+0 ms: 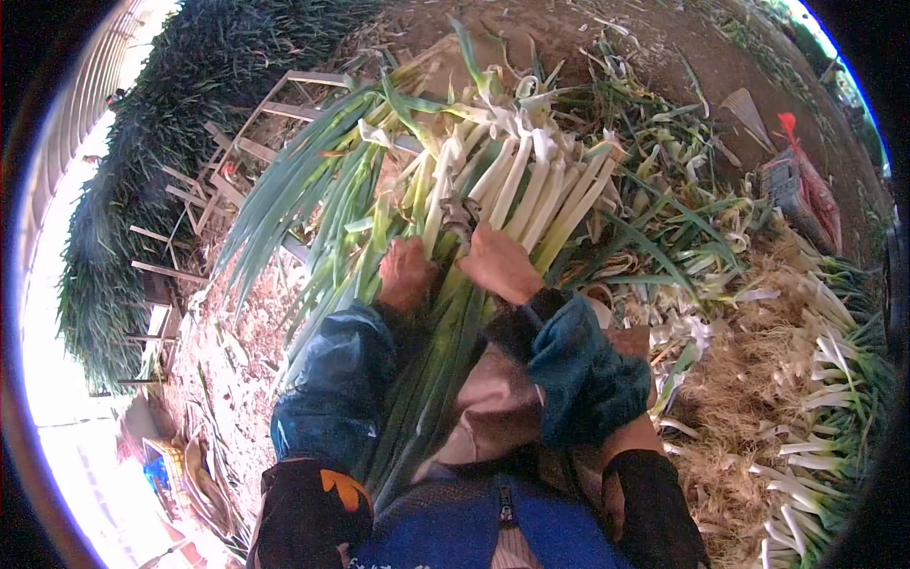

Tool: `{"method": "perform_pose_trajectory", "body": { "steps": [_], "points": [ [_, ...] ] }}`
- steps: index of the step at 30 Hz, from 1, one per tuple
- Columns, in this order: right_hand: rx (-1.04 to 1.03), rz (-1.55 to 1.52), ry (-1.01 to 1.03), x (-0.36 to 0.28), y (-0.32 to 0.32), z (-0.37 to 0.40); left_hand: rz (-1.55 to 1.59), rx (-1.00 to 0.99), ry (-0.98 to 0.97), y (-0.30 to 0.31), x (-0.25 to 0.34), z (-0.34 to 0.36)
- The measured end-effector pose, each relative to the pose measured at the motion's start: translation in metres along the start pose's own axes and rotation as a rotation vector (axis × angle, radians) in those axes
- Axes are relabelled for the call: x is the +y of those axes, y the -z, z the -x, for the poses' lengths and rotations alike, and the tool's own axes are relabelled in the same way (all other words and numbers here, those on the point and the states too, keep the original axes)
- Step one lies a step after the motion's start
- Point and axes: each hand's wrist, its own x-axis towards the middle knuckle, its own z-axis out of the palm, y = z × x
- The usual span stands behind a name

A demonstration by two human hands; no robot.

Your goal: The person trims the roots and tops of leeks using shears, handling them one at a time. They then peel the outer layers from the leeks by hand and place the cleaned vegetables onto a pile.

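Observation:
Long leeks with white stalks and green leaves lie in a heap in front of me. My left hand is closed at the pale green part of a leek, fingers curled in and partly hidden. Beside it, my right hand is closed among the stalks, its fingertips close to a small grey metal fitting; its fingers are partly hidden. Green leaves run from between my hands down towards my lap. More leaves fan out to the left.
Peeled skins and leaf scraps cover the ground at right. Rooted leeks lie in rows at lower right. A red net bag stands at far right. Wooden frames are at left, before a large dark green leek pile.

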Motion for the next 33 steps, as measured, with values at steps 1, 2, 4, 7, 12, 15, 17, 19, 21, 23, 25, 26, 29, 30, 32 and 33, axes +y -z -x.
{"method": "perform_pose_trajectory", "body": {
  "steps": [1,2,4,7,12,15,17,19,21,23,25,26,29,30,32,33],
  "points": [
    [-0.022,0.010,-0.018,0.000,0.002,-0.003,0.005,0.025,0.003,-0.003,-0.002,0.000],
    [-0.043,0.019,-0.036,0.000,0.003,-0.004,0.010,0.051,0.005,-0.006,-0.005,0.000],
    [0.046,0.015,-0.030,0.001,0.000,-0.005,0.017,0.162,-0.094,-0.020,-0.018,-0.005],
    [0.064,0.009,0.064,0.001,0.008,0.006,0.052,0.129,-0.170,-0.007,-0.035,-0.029],
    [-0.063,-0.067,0.055,0.007,0.024,0.031,0.275,0.162,-0.140,0.048,-0.009,-0.085],
    [0.061,-0.085,0.013,0.015,0.039,0.040,0.247,-0.008,-0.152,0.017,0.012,-0.106],
    [0.156,-0.054,-0.079,0.025,0.047,0.042,0.067,0.001,-0.310,-0.027,0.032,-0.070],
    [0.088,-0.015,-0.085,0.031,0.044,0.038,0.354,0.137,-0.420,-0.045,0.036,-0.032],
    [0.003,0.019,-0.090,0.034,0.035,0.035,0.151,-0.087,-0.374,-0.003,0.049,-0.022],
    [0.013,0.028,-0.088,0.030,0.032,0.030,0.223,-0.099,-0.265,-0.011,0.010,-0.048],
    [0.020,0.032,-0.076,0.023,0.031,0.025,0.116,0.132,-0.173,-0.009,-0.018,-0.061],
    [0.011,0.032,-0.075,0.021,0.029,0.027,0.074,0.132,-0.042,-0.008,-0.025,-0.072],
    [-0.011,0.019,-0.007,0.025,0.016,0.029,-0.033,0.141,-0.142,-0.039,-0.072,-0.097],
    [-0.021,0.013,0.026,0.025,0.013,0.030,-0.064,0.144,-0.253,-0.045,-0.078,-0.099],
    [-0.034,0.013,0.055,0.023,0.013,0.031,0.056,0.164,-0.043,-0.053,-0.074,-0.111],
    [-0.041,0.009,0.069,0.020,0.012,0.033,0.111,0.170,0.061,-0.052,-0.070,-0.111]
  ]
}}
